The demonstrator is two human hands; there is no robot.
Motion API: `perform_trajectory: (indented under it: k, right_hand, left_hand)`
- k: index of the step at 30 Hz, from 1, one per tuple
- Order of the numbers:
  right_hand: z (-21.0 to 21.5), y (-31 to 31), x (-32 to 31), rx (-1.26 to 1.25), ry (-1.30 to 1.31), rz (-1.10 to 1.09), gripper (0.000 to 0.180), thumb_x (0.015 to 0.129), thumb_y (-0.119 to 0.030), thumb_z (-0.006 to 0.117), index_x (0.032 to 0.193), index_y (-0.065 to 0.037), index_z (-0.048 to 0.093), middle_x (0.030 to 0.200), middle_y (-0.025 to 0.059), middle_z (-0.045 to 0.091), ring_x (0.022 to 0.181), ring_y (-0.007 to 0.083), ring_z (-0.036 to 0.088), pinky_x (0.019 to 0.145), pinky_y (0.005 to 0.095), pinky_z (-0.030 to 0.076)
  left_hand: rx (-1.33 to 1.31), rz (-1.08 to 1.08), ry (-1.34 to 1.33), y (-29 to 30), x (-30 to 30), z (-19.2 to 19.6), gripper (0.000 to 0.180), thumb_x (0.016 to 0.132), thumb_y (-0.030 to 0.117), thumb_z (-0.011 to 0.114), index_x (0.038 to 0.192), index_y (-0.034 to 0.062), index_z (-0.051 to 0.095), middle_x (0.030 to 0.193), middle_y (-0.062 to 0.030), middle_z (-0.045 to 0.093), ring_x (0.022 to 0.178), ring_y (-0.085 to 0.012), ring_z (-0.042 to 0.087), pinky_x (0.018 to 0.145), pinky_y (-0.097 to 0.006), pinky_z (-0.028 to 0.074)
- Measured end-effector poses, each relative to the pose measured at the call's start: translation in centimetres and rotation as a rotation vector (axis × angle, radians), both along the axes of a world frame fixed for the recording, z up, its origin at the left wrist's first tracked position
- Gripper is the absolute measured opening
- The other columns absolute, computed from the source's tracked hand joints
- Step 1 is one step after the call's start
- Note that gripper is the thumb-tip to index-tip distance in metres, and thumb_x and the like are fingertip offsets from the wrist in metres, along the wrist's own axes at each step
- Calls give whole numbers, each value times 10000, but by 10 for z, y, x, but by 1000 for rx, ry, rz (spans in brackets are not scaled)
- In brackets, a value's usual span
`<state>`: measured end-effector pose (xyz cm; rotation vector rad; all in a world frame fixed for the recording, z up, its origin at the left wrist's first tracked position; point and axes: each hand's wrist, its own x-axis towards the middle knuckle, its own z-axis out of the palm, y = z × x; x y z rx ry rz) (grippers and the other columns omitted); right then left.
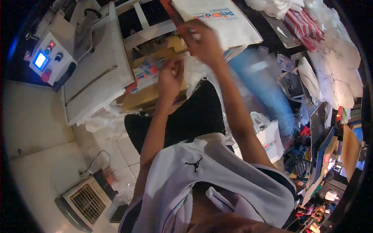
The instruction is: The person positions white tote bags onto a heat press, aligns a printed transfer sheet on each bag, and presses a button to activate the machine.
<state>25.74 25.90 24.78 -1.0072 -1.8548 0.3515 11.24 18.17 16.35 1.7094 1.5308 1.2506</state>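
My right hand (202,42), slightly blurred, is raised at the near left edge of a stack of white printed bags (237,33). Its fingers are curled, and a small white bit (196,37) shows between them. My left hand (171,79) is lower and further left, its fingers bent with thumb and forefinger close together; whatever they may hold is too small to make out. Just left of it lies a clear sheet with blue and red print (147,73), above a brown cardboard piece (136,97). A white slatted frame (145,35) extends beyond the hands.
A white press-like machine (99,66) with a lit control box (48,58) stands left. Clear and blue plastic (260,81) lies right, near white bags (338,66) and a printed white bag (272,139). A grilled appliance (88,200) sits on the floor, lower left.
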Motion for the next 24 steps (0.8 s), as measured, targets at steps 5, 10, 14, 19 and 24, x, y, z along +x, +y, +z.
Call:
perform_trajectory:
  k: [5,10,14,19,24]
  right_hand:
    - [-41,50,143,18,-204,-374,156,859,-114,665,1006,-94,715,1076,100,691,1057,338,620,925,416,496]
    - [-81,74,168,15,-323,-361,159,819,-90,667,969,-108,716,1036,76,693,994,329,627,879,423,502]
    - [-108,76,162,62,-307,-442,162,752,-138,684,912,-136,710,982,39,676,925,299,593,817,419,467]
    - [-119,78,155,63,-211,-522,133,747,-214,709,855,-140,685,941,29,661,899,291,566,820,423,426]
    - [-122,80,153,93,-145,-503,136,748,-227,699,853,-142,682,901,24,654,895,291,562,819,427,424]
  left_hand:
    - [139,-40,-13,88,30,32,191,924,190,646,1009,25,688,1005,-174,668,917,-314,670,798,-398,526]
    - [265,-151,110,184,51,48,154,921,174,637,1004,72,719,974,-161,686,838,-282,694,783,-389,538]
    - [394,-231,221,259,63,36,166,935,173,622,1036,89,723,989,-149,691,838,-284,685,790,-382,541]
    - [421,-453,548,344,74,-2,193,931,198,652,1081,91,707,940,-128,667,855,-271,663,792,-374,540]
    - [476,-527,1313,390,93,-19,224,793,218,677,987,129,747,1094,-122,695,1067,-307,613,962,-405,456]
